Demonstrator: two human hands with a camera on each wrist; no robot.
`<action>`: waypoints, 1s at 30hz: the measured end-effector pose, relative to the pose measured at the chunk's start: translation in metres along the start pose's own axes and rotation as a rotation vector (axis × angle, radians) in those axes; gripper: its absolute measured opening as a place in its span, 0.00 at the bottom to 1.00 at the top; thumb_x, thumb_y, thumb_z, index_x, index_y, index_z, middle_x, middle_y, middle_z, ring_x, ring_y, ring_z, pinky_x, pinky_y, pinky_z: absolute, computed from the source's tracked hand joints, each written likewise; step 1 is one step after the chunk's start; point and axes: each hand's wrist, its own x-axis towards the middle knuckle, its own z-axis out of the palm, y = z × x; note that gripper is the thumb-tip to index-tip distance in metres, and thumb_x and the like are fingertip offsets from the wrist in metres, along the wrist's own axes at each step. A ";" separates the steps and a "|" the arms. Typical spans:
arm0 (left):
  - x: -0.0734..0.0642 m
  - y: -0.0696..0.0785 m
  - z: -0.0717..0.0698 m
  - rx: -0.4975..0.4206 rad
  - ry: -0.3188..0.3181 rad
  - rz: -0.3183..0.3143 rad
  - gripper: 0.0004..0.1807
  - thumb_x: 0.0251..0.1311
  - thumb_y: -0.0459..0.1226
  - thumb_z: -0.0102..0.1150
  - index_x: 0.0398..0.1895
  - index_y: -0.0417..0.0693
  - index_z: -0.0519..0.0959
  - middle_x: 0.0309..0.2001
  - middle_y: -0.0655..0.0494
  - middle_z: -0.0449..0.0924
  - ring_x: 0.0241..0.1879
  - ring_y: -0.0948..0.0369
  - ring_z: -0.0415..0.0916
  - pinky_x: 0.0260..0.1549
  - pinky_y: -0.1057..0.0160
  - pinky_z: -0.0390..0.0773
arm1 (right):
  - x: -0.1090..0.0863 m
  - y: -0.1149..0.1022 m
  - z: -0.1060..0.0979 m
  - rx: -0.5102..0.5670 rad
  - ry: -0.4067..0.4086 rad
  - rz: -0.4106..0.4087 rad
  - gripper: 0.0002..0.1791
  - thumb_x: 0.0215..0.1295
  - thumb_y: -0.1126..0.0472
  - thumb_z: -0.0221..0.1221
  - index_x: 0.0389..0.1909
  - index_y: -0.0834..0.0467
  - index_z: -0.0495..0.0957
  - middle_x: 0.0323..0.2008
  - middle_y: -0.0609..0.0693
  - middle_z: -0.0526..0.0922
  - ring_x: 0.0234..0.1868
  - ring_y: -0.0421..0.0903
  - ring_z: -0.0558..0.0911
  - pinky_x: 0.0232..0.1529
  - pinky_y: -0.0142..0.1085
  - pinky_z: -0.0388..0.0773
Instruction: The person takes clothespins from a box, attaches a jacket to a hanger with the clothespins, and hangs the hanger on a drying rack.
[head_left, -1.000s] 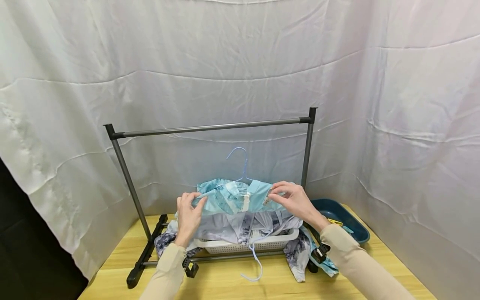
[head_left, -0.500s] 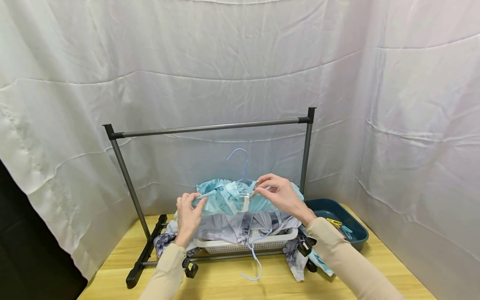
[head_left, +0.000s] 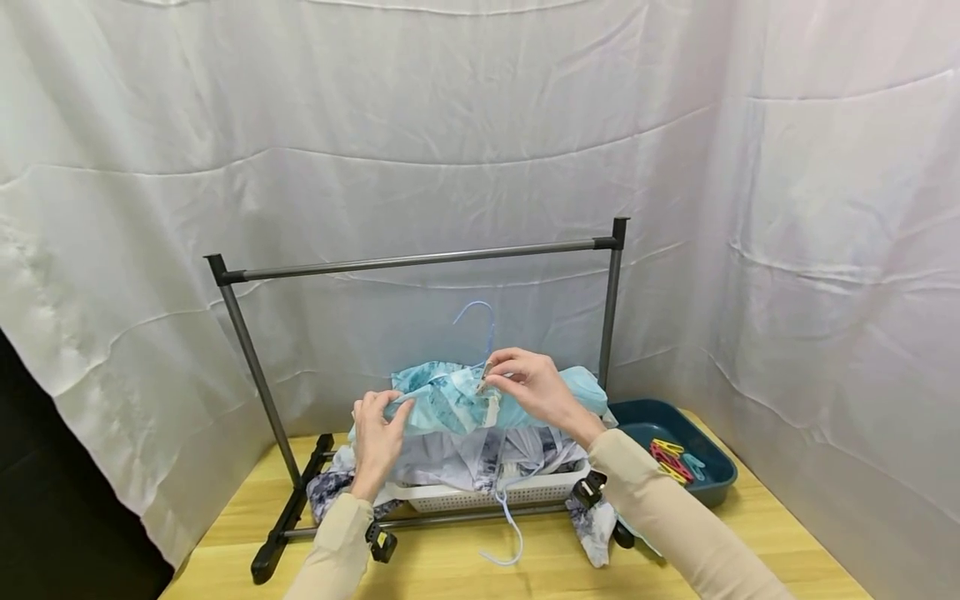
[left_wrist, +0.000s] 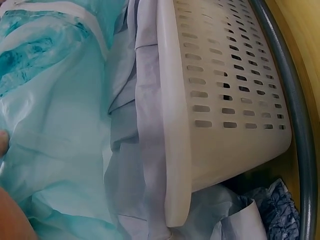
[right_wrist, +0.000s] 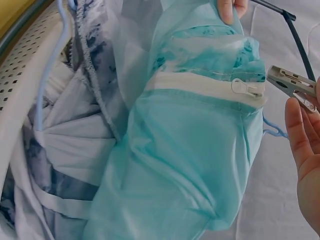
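Note:
A thin turquoise zip-up jacket hangs on a light-blue hanger whose hook rises above the collar. My left hand pinches the cloth at the jacket's left side. Between thumb and fingers, my right hand holds a grey clothespin close to the collar. In the right wrist view, the clothespin's tip is right at the edge of the cloth, beside the white zipper's pull. Only bits of the left hand show at the edge of the left wrist view.
A grey metal clothes rack stands over a white perforated basket full of pale purple and white clothes. A second blue hanger hook hangs over its front. At right, a dark blue tray holds several coloured clothespins.
My right hand has moved left along the jacket, with the clothespin, from its right side to the collar. The left hand keeps its place on the cloth.

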 end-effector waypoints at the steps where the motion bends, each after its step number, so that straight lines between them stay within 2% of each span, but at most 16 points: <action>1: 0.000 0.000 0.000 0.000 -0.004 -0.006 0.10 0.61 0.40 0.66 0.41 0.44 0.83 0.40 0.49 0.74 0.41 0.56 0.61 0.38 0.58 0.62 | 0.002 0.000 0.000 -0.005 -0.004 -0.005 0.06 0.65 0.61 0.63 0.37 0.57 0.87 0.48 0.53 0.83 0.45 0.45 0.83 0.40 0.33 0.82; 9: 0.001 0.003 -0.002 0.008 -0.024 -0.076 0.11 0.62 0.43 0.65 0.42 0.47 0.83 0.38 0.49 0.71 0.41 0.55 0.60 0.38 0.58 0.61 | 0.022 -0.006 0.006 0.012 -0.041 -0.042 0.07 0.66 0.61 0.62 0.35 0.58 0.87 0.46 0.52 0.84 0.45 0.44 0.84 0.40 0.30 0.81; 17: 0.002 0.003 0.001 0.026 -0.027 -0.053 0.10 0.61 0.42 0.66 0.42 0.47 0.82 0.36 0.49 0.71 0.40 0.54 0.60 0.38 0.57 0.61 | 0.038 -0.014 0.018 0.030 -0.072 -0.119 0.06 0.65 0.63 0.63 0.34 0.59 0.88 0.41 0.50 0.85 0.39 0.39 0.84 0.41 0.29 0.81; 23: 0.002 0.004 0.002 0.023 -0.017 -0.036 0.09 0.61 0.41 0.66 0.40 0.47 0.83 0.37 0.48 0.72 0.39 0.54 0.60 0.39 0.57 0.59 | 0.049 -0.018 0.025 -0.033 -0.078 -0.123 0.06 0.66 0.62 0.62 0.33 0.57 0.87 0.37 0.46 0.86 0.35 0.36 0.83 0.40 0.27 0.80; 30: 0.002 0.002 0.004 0.010 -0.024 -0.045 0.10 0.62 0.42 0.65 0.41 0.46 0.82 0.38 0.48 0.73 0.41 0.54 0.61 0.39 0.56 0.61 | 0.056 -0.022 0.029 -0.043 -0.125 -0.108 0.06 0.66 0.63 0.62 0.33 0.53 0.87 0.35 0.43 0.86 0.35 0.40 0.85 0.39 0.26 0.80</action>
